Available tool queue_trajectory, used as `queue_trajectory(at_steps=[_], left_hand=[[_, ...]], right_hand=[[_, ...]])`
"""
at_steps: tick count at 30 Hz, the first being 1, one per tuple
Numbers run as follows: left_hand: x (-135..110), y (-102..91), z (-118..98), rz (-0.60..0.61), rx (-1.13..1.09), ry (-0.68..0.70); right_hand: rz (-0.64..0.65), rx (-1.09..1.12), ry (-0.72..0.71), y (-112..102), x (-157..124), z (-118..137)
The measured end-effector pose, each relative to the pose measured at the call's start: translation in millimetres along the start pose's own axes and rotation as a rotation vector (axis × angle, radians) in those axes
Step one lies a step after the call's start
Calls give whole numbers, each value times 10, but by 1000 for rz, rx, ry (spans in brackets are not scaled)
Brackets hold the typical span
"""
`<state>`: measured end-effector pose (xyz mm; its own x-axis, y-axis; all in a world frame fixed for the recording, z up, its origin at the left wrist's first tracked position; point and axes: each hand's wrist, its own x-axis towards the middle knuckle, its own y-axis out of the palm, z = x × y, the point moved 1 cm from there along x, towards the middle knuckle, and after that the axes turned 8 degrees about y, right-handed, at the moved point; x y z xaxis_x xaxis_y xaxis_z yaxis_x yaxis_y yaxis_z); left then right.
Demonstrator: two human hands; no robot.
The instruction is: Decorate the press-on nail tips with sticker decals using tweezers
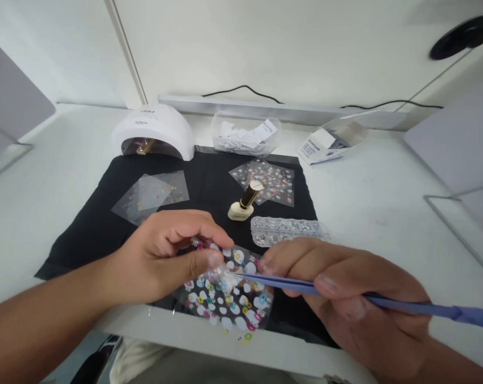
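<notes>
A clear nail sticker sheet (229, 304) with white and coloured designs is held over the near edge of the black mat. My left hand (169, 256) pinches its upper left part between thumb and fingers. My right hand (357, 293) is closed around blue tweezers (293, 282), whose tips touch or hover just over the sheet near my left thumb. A whitish bit shows at the tips, too blurred to name. The fingers of my right hand also lie against the sheet's right edge.
Beyond my hands stand a cream nail polish bottle (241, 209) and a clear case of rhinestones (285, 230). More sticker sheets (271, 181) lie on the black mat (93, 229). At the back are a white nail lamp (157, 128), a clear tub (245, 136) of packets and an alcohol-pad box (325, 146).
</notes>
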<state>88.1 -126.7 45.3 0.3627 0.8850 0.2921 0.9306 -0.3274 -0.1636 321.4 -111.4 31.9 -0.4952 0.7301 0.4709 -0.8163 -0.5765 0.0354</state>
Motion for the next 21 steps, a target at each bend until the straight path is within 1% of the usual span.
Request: queue_trajectory(at_steps=[5,9,13,15,17,18,19,21], left_hand=[[6,-1,-4,-28,8,11],[11,-12,23,-78,0,30],[11,-21,95,-212,-26,59],[25,-20,137,-284,-47,50],[57,-28,180,-356,-66,10],[80,-37,196,-376,-41,11],[107,-49,210,-399,-11,20],[166,-76,228,-450,37,40]], right_hand=[[-45,-26,48,11,-23,17],[-91,-35,40,11,-16,35],[-111,-6,51,-13,7,34],[-103,4,31,-21,20,30],[-82,5,11,-21,24,20],[-109,5,50,-25,22,6],[-128,10,56,-29,18,-7],[-232,23,80,-52,9,-35]])
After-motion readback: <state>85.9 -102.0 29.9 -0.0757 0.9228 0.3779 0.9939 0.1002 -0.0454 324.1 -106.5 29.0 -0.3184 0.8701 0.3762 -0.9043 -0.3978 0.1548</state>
